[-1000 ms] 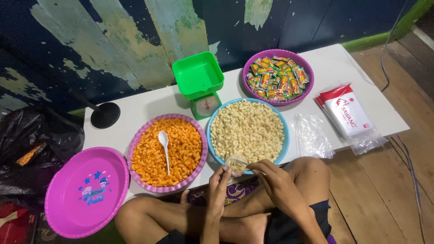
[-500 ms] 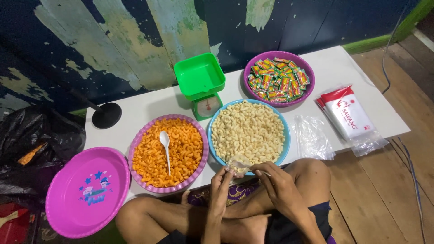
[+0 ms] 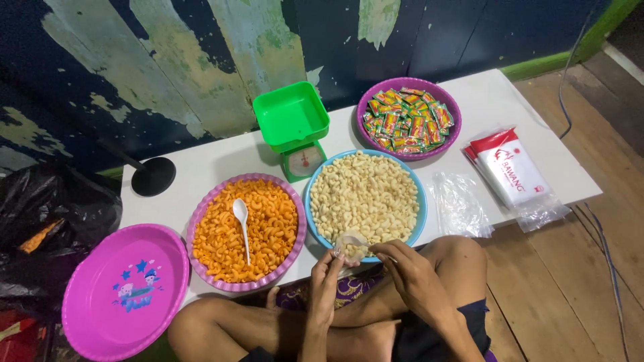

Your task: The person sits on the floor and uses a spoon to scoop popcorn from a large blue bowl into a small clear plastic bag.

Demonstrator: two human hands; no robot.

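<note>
Small clear bag (image 3: pixel 350 243) pinched open by left hand (image 3: pixel 327 278) and right hand (image 3: pixel 402 271) fingers, mouth up beside blue bowl (image 3: pixel 417 198) for easy filling.

Bare arms, dark shorts (image 3: pixel 429 335)

A low white table (image 3: pixel 221 157) carries a green scale (image 3: pixel 295 127) at its back edge, three snack bowls, what look like clear bags (image 3: pixel 459 204) and a red-and-white packet stack (image 3: pixel 513 171) toward its right edge.
</note>
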